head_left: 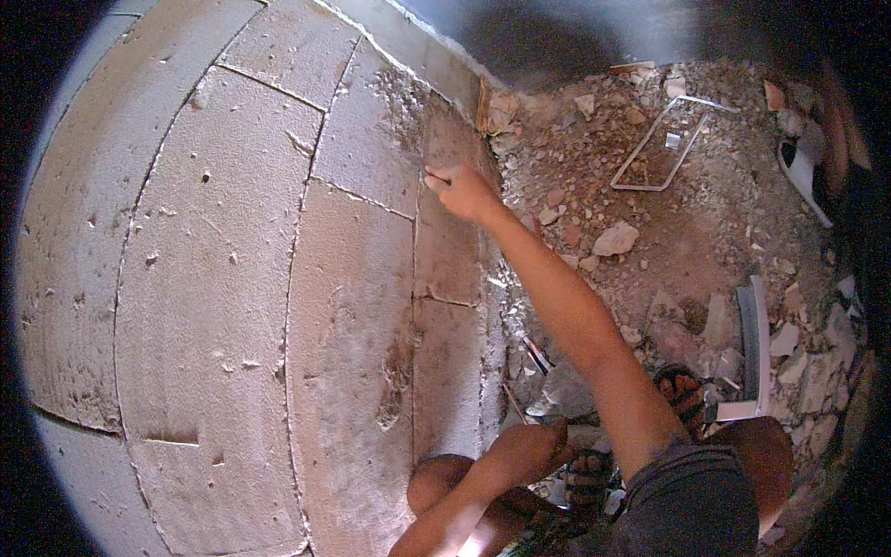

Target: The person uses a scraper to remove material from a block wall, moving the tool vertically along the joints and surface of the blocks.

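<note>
My right hand [459,192] reaches out to the block wall [213,241], its fingers closed in a pinch close to a joint between blocks. A small dark bit shows at the fingertips, too small to name. My left hand [531,451] is low in front, beside my bent knee [436,481], with its fingers curled. What it holds, if anything, is hidden. Just beyond it lie a pale grey, flat-looking piece [562,390] and a thin stick [514,405]. The wall has rough mortar joints and a gouged patch [397,376].
Rubble [614,239] covers the ground along the wall's foot. On it lie a bent white frame [640,187] and a grey-white angled strip [754,343]. My sandalled feet [682,395] stand amid the debris. A white shoe [806,181] is at the far right.
</note>
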`<state>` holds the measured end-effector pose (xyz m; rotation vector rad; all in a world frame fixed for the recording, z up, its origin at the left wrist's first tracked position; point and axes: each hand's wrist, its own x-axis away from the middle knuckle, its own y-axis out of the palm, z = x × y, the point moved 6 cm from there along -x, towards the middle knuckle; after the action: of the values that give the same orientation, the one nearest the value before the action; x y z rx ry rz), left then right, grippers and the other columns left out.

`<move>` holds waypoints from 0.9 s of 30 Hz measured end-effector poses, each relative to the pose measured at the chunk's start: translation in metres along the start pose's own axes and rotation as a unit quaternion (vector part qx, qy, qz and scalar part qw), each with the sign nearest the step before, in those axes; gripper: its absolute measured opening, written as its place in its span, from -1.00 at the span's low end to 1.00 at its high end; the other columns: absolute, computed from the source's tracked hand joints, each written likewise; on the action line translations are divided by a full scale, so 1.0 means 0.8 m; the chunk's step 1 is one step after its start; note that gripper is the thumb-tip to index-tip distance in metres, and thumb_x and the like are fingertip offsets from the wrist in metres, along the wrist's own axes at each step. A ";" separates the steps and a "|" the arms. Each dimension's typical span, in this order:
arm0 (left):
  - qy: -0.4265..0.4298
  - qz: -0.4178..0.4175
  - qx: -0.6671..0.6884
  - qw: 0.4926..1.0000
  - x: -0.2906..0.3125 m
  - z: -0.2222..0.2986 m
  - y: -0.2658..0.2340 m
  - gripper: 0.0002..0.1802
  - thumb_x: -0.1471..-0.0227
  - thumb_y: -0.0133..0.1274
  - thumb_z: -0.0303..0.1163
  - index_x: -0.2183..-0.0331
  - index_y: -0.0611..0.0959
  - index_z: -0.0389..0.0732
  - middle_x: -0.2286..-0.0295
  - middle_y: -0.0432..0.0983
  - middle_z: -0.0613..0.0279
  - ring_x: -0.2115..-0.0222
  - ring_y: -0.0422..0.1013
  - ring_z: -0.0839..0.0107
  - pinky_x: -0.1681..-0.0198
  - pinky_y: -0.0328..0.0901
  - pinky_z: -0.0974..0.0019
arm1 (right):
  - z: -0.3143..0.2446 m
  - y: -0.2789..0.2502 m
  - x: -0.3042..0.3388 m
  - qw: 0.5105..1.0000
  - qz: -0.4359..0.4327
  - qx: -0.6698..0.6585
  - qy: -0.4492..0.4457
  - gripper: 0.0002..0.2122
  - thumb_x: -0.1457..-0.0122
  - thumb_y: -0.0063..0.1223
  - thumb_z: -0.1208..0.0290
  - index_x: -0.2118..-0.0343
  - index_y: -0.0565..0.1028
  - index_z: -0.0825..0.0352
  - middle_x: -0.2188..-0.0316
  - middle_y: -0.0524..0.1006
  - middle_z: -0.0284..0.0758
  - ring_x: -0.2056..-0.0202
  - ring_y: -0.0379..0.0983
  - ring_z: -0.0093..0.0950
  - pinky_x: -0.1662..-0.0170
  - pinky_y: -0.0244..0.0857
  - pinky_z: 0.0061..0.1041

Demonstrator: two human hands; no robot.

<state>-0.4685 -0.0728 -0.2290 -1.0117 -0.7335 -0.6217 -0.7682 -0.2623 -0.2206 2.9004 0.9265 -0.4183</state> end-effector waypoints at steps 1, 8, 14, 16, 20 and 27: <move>-0.004 -0.003 0.001 1.000 0.000 0.000 -0.001 -0.47 -0.04 -0.14 -0.05 0.16 0.39 -0.34 0.48 0.51 -0.11 0.42 0.46 -0.07 0.37 0.34 -0.03 | -0.003 0.002 0.001 1.000 -0.001 0.006 0.010 -0.62 -0.12 -0.07 0.17 0.07 0.46 0.30 0.14 0.46 -0.06 0.11 0.41 -0.11 -0.01 0.22 -0.34; 0.000 -0.029 0.025 0.999 0.002 0.010 -0.001 -0.52 -0.03 -0.11 -0.10 0.20 0.39 -0.36 0.48 0.51 -0.15 0.40 0.45 -0.12 0.34 0.35 -0.03 | -0.013 0.011 -0.002 0.998 -0.028 0.048 0.030 -0.64 -0.11 -0.08 0.17 0.07 0.46 0.21 0.16 0.46 -0.07 0.12 0.41 -0.11 0.02 0.24 -0.30; 0.009 -0.015 -0.004 1.000 -0.005 0.007 0.000 -0.57 -0.03 -0.10 -0.16 0.23 0.41 -0.36 0.49 0.50 -0.18 0.40 0.46 -0.11 0.33 0.35 -0.03 | -0.003 -0.008 -0.022 0.999 -0.009 0.045 -0.020 -0.63 -0.09 -0.06 0.16 0.08 0.46 0.22 0.18 0.47 -0.06 0.14 0.42 -0.12 0.04 0.26 -0.31; 0.001 -0.013 0.003 1.000 0.001 0.006 -0.005 -0.57 -0.03 -0.10 -0.16 0.24 0.41 -0.37 0.49 0.50 -0.17 0.39 0.46 -0.11 0.33 0.35 -0.03 | -0.004 -0.002 -0.021 0.998 -0.009 0.044 -0.031 -0.63 -0.09 -0.07 0.16 0.07 0.46 0.20 0.19 0.48 -0.06 0.14 0.42 -0.12 0.04 0.26 -0.31; 0.009 -0.011 0.014 1.000 -0.001 0.009 0.003 -0.57 -0.04 -0.11 -0.16 0.23 0.40 -0.37 0.49 0.51 -0.17 0.39 0.46 -0.11 0.34 0.35 -0.04 | -0.008 0.009 -0.005 0.999 0.007 0.039 0.010 -0.64 -0.10 -0.05 0.18 0.06 0.46 0.20 0.21 0.48 -0.04 0.14 0.44 -0.15 0.05 0.27 -0.33; 0.021 -0.003 -0.017 1.000 0.004 0.008 0.003 -0.54 -0.04 -0.11 -0.10 0.23 0.41 -0.35 0.50 0.51 -0.15 0.41 0.46 -0.12 0.35 0.34 -0.06 | -0.026 0.015 0.003 0.976 -0.070 -0.103 0.179 -0.63 -0.10 -0.04 0.19 0.05 0.44 0.23 0.24 0.48 0.03 0.18 0.45 -0.13 0.09 0.29 -0.29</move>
<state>-0.4663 -0.0665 -0.2254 -1.0250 -0.6906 -0.6609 -0.7545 -0.2675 -0.2013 2.7739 1.1473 0.1946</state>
